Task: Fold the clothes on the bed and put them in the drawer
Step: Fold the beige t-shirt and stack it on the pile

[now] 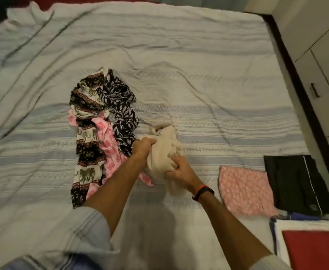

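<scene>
A bunched cream garment (164,151) is held over the middle of the bed (198,55). My left hand (143,148) grips its upper left part, and my right hand (179,170) grips its lower right part. To the left lies an unfolded pile: an elephant-print cloth (85,133), a dark leaf-print cloth (122,114) and a pink patterned cloth (109,149). A folded pink garment (245,190) and a folded black garment (296,184) lie at the bed's right edge. The drawer unit (325,75) stands beyond that edge.
A striped white-and-blue sheet covers the bed, rumpled at the far left. At the lower right corner sits a stack with a red item (315,250) on white cloth (304,225). The drawers have dark handles (315,90) and look shut.
</scene>
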A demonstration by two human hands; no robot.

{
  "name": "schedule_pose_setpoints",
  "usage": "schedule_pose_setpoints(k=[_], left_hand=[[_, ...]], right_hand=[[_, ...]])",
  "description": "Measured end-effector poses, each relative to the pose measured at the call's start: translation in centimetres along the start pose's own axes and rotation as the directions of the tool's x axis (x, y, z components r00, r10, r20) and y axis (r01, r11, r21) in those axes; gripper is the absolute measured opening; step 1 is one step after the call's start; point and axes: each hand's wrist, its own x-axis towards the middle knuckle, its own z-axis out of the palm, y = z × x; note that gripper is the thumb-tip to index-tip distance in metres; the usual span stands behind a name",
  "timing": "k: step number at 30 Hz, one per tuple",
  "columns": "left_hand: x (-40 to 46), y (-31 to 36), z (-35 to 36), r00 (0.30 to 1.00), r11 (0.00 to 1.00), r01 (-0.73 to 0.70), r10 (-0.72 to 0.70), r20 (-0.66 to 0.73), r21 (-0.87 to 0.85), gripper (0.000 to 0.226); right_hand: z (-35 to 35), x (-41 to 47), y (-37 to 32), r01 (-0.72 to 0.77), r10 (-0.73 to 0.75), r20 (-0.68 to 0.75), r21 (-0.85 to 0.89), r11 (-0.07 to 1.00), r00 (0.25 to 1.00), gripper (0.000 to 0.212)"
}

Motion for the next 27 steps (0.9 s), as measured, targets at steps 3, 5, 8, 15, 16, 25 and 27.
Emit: schedule_pose_setpoints(k=[3,5,8,15,16,25,27], left_hand=[[-3.2,0.1,0.3,0.998,1.000,-0.009,0.008,0.064,0.007,0.031],[-6.4,0.1,0.6,0.988,0.998,-0.061,0.061,0.145,-0.004,0.025],[-10.7,0.0,0.6,0.959,0.982,-0.182,0.189,0.209,-0.053,0.026],[-19.8,-1.9,-3.5,0.830,0.841,-0.419,0.202,0.520,0.343,0.006],[-20.4,-2.2,-4.0,0.829,0.783,-0.430,0.145,0.540,0.449,0.005],[-22.7,-3.6,-9.8,0.904,0.357,-0.427,0.177,0.388,0.831,0.024],[-23.3,-3.3,-10.3,0.881,0.601,-0.472,0.342,0.327,0.645,0.024]], right_hand=[[-0.5,-2.3,0.1,-0.130,0.134,0.208,-0.031,0.991,0.969,0.051],[-1.3,-3.9,-0.8,-0.278,0.252,0.190,0.123,0.953,0.949,0.059],[-2.6,-4.5,-1.3,-0.353,0.387,0.003,0.421,0.836,0.922,0.079],[-4.2,-5.9,-4.0,-0.264,0.287,0.134,0.835,0.482,0.949,0.064],[-4.1,-6.2,-4.6,-0.227,0.277,0.096,0.842,0.490,0.956,0.063],[-2.2,-11.1,-10.0,0.025,-0.129,0.087,0.731,0.682,0.988,0.045],[-1.4,-12.2,-10.7,0.063,-0.165,0.086,0.680,0.731,0.983,0.056]])
